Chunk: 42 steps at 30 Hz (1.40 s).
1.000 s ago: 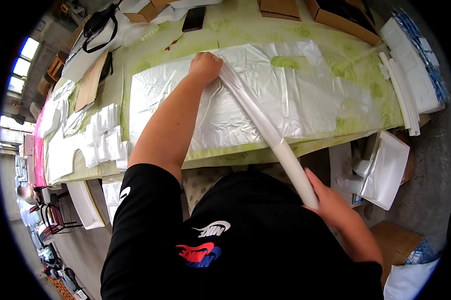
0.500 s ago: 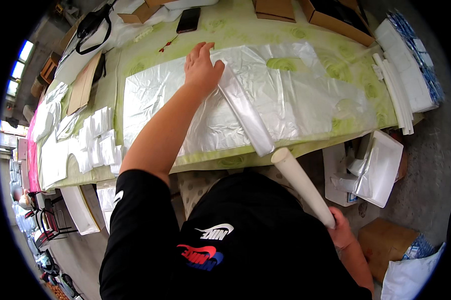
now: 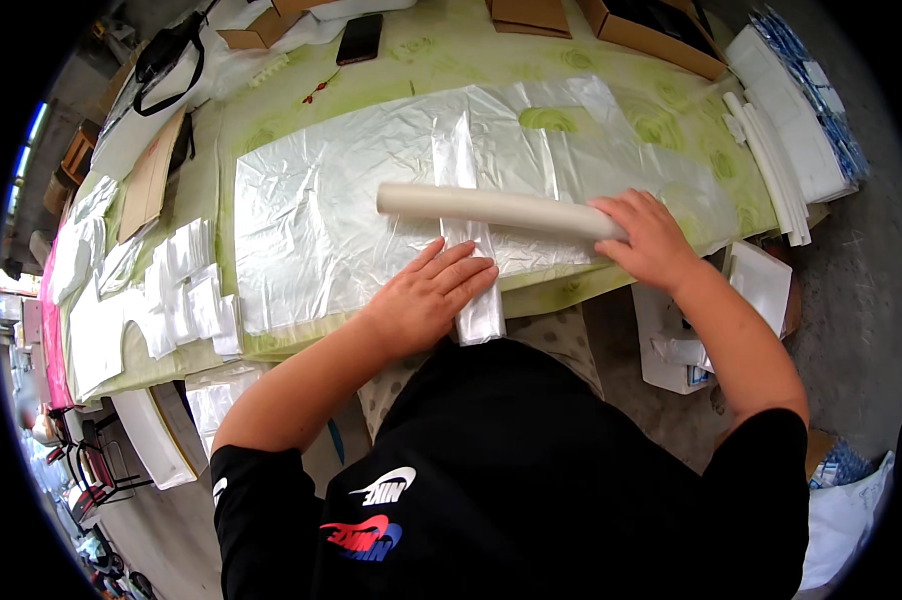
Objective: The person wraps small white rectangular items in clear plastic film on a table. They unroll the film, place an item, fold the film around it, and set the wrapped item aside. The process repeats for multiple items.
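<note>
Long white cylindrical roll [image 3: 491,208] being gripped at its end by right hand [image 3: 651,240], fingers closed round it, lying crosswise near table's [image 3: 301,120] near edge. Narrow folded clear plastic strip [image 3: 468,240] being pinned flat under left hand [image 3: 426,298], fingers open, probably to stop slipping.

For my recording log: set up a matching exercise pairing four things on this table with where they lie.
Things:
1. white roll
2. folded plastic strip
3. dark phone
4. small white bags

Places:
A. far edge of the table
B. under the left hand
C. gripped by the right hand
D. left of the clear sheet

Pairs: 1-C, 2-B, 3-A, 4-D
</note>
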Tool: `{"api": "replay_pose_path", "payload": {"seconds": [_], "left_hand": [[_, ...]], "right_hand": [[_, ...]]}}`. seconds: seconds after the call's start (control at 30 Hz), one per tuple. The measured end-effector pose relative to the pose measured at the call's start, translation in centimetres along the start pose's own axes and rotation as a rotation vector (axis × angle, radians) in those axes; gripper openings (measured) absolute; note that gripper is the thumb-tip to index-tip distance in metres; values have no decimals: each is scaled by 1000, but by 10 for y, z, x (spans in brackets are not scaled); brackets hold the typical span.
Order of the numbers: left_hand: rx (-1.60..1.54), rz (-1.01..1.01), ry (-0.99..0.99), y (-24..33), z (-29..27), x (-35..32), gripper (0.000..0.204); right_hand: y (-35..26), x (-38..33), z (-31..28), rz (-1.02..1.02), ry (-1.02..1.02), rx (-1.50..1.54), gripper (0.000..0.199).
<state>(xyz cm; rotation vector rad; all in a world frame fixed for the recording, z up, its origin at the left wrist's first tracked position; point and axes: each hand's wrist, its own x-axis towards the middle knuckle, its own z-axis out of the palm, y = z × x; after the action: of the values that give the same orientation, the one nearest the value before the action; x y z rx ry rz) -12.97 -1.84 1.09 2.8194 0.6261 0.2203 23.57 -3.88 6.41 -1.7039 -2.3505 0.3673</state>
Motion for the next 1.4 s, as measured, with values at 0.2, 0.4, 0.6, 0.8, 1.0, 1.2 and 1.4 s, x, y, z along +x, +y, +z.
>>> {"api": "replay_pose_path", "payload": {"seconds": [0.2, 0.4, 0.6, 0.8, 1.0, 1.2, 1.4], "left_hand": [[-41, -5, -15, 3, -4, 2, 67], [-99, -24, 8, 10, -5, 0, 68], [-503, -117, 182, 10, -14, 3, 47], [-867, -426, 322, 2, -18, 13, 76], [-746, -666, 391, -9, 3, 23, 106], [-642, -674, 524, -7, 4, 26, 101], [35, -326, 210, -25, 3, 36, 89]], "right_hand": [[42, 47, 19, 182, 90, -131, 58], [7, 38, 29, -198, 371, -199, 62], [-72, 28, 71, -426, 238, 248, 52], [-79, 59, 93, -419, 214, 403, 23], [-96, 77, 78, 194, 22, 654, 21], [-102, 99, 73, 357, -70, 524, 28], [-101, 103, 80, 380, -29, 477, 38]]}}
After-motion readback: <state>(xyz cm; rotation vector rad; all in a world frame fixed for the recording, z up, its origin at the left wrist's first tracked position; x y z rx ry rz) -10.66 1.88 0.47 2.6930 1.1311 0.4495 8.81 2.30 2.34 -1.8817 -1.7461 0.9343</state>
